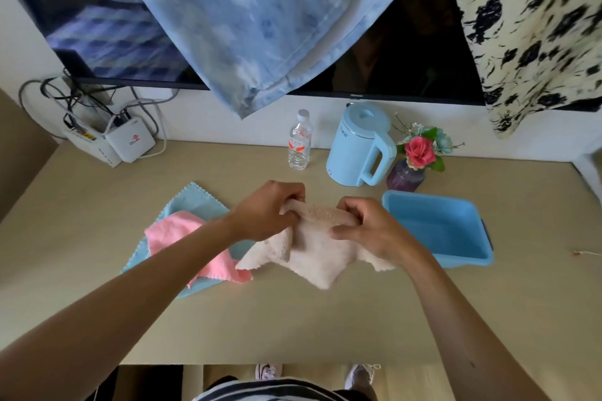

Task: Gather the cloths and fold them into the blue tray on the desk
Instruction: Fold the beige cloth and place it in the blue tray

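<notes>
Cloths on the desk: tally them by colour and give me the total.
cream cloth: 1, gripped by the left hand and the right hand
pink cloth: 1
light blue cloth: 1
Total: 3

A small brand mark, seemingly "Hisense", is seen on the lower bezel of the television [407, 42] at twelve o'clock. Print on the kettle [355, 143], the bottle [299, 143] and the white box [130, 143] at ten o'clock is too blurred to be read.
</notes>
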